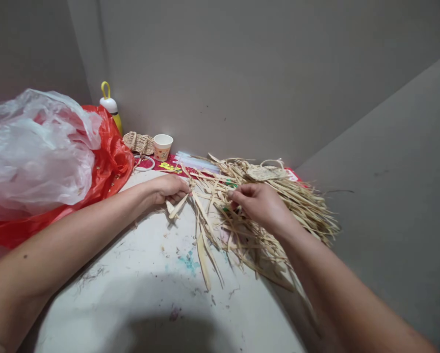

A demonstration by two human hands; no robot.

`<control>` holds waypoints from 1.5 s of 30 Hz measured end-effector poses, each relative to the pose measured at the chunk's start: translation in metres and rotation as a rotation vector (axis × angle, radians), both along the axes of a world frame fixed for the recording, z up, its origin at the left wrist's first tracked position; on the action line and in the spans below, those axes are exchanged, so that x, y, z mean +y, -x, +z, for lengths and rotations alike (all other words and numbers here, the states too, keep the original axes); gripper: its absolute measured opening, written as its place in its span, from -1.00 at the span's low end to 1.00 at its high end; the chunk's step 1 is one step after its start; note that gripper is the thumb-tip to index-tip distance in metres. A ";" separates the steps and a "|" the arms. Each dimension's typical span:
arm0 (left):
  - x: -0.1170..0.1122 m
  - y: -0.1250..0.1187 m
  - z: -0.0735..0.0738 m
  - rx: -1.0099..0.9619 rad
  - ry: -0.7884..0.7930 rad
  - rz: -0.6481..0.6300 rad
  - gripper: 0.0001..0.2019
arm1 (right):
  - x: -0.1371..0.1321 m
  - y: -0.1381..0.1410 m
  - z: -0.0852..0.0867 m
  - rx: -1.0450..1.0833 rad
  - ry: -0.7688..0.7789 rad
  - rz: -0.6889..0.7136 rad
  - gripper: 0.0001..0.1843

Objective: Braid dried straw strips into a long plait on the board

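Note:
Over the white table, my left hand [171, 188] is closed around the gathered end of some pale dried straw strips [202, 245]. Their flat, leaf-like tails fan out below and to the right of it. My right hand [260, 202] is in a pinch above a large heap of straw [300, 201] on the right; what lies between its fingertips, if anything, is too small to make out. Small green pieces [230, 183] show among the straw near those fingertips. A flat woven straw piece [266, 172] rests on top of the heap.
A white and red plastic bag [39, 152] bulges at the left. Along the wall stand a yellow-and-white bottle [109, 105], a woven straw sole [138, 142], a paper cup [163, 148], a white ring [144, 163] and pale translucent sticks [195, 161]. Scraps and stains mark the white table [149, 294].

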State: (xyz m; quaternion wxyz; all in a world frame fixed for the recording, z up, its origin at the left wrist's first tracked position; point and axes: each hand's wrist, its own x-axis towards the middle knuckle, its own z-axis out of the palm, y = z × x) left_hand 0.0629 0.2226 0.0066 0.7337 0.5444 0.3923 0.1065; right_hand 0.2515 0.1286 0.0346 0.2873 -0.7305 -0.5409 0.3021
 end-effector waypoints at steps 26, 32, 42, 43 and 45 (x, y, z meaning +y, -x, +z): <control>0.016 0.005 -0.014 -0.027 0.165 -0.058 -0.74 | 0.040 0.030 -0.042 0.334 0.061 -0.110 -0.75; 0.015 0.004 -0.015 -0.005 0.121 -0.069 -0.79 | 0.033 0.043 -0.031 0.486 0.070 -0.098 -0.91; 0.008 0.005 -0.009 0.004 0.023 -0.097 -0.85 | 0.035 0.055 -0.032 0.696 0.341 0.039 -0.73; 0.008 0.006 -0.010 0.008 0.006 -0.110 -0.86 | 0.035 0.054 -0.033 0.702 0.353 0.047 -0.71; 0.008 0.008 -0.010 0.014 -0.043 -0.128 -0.87 | 0.037 0.053 -0.035 0.716 0.386 0.062 -0.68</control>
